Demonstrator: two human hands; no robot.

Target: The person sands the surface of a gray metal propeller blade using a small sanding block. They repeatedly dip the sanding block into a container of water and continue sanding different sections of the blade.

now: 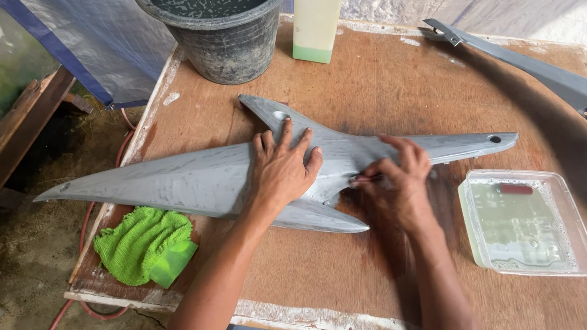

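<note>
A long grey plastic body panel (184,180), wet and streaked, lies across the wooden table (368,280). My left hand (280,167) rests flat on its middle with fingers spread, pressing it down. My right hand (396,182) is curled at the panel's inner notch, pinching a small thin reddish piece (366,180) against the panel's edge. What that piece is made of I cannot tell.
A black bucket (210,28) of soapy water stands at the back left, a pale plastic jug (316,16) beside it. A clear tray (528,223) of water sits at the right. A green cloth (146,244) lies front left. Another grey panel (573,88) curves along the far right.
</note>
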